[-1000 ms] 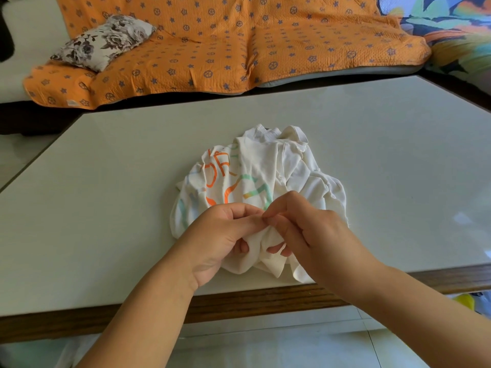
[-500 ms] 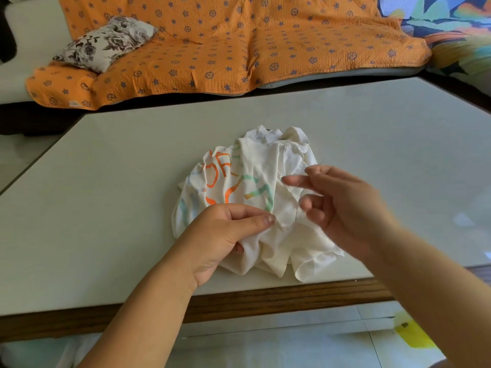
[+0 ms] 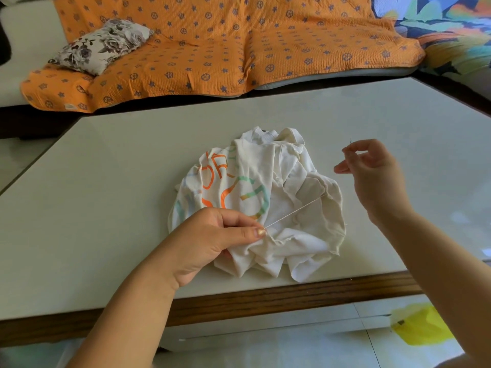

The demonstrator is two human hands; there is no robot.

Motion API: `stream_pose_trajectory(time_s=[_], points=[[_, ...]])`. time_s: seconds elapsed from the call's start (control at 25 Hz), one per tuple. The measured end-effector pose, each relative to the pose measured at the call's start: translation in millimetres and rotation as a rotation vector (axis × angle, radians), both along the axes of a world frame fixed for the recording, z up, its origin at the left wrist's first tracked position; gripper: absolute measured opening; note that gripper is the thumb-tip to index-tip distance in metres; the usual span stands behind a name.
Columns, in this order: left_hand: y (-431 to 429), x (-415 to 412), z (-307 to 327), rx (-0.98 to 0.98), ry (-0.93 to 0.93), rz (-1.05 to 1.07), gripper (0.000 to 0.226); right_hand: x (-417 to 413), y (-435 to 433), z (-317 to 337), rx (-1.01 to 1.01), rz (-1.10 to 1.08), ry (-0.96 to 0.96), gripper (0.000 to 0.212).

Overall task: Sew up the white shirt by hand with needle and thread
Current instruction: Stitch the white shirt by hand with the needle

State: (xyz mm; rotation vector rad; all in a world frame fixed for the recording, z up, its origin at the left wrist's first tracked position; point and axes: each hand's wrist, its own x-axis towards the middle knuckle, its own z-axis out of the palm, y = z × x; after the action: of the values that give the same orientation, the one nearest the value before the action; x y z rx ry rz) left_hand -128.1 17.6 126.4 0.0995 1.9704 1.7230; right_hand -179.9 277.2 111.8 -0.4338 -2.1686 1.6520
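Note:
The white shirt (image 3: 279,181) with orange and green lettering lies crumpled on the pale table (image 3: 119,168), close to its near edge. My left hand (image 3: 212,243) pinches a fold of the shirt's front hem between thumb and fingers. A white thread (image 3: 295,210) runs taut from that pinched spot up to the right. My right hand (image 3: 369,173) is raised to the right of the shirt and pinches a thin needle (image 3: 351,141), whose tip sticks up above the fingers.
The table's wooden front edge (image 3: 265,296) runs just below the shirt. Behind the table stands a sofa with an orange patterned cover (image 3: 225,43) and a floral cushion (image 3: 103,45). A yellow object (image 3: 419,328) lies on the tiled floor at lower right.
My right hand has drawn away from the left, up and to the right, pulling the thread out of the fabric. My left hand keeps its pinch on the shirt.

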Motion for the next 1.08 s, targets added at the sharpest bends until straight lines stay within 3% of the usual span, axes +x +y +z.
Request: stream_pose_trajectory(time_s=[0.12, 0.36, 0.52, 0.68, 0.92, 1.08], points=[[-3.8, -1.4, 1.4, -0.022, 0.001, -0.024, 0.015, -2.9, 16.7, -5.9, 0.133, -0.038, -0.001, 0.007], [-7.1, 1.8, 2.9, -0.083, 0.046, -0.075, 0.032, 5.8, 23.0, 0.2, 0.263, -0.052, -0.087, 0.012], [4.6, 3.7, 5.4, -0.048, 0.128, 0.030, 0.026, 39.9, -24.5, 26.0, 0.090, 0.231, -0.133, 0.009], [9.9, 2.5, 4.5, -0.086, 0.238, 0.085, 0.023, 83.5, -67.7, 41.7, -0.012, 0.587, -0.300, 0.012], [1.4, 2.0, 5.3, -0.178, 0.305, 0.028, 0.010, 85.4, -69.0, 35.5, -0.080, 0.537, -0.258, 0.008], [-1.1, 1.0, 6.2, -0.172, 0.332, 0.064, 0.015, 86.6, -68.2, 34.0, -0.056, 0.576, -0.235, 0.017]])
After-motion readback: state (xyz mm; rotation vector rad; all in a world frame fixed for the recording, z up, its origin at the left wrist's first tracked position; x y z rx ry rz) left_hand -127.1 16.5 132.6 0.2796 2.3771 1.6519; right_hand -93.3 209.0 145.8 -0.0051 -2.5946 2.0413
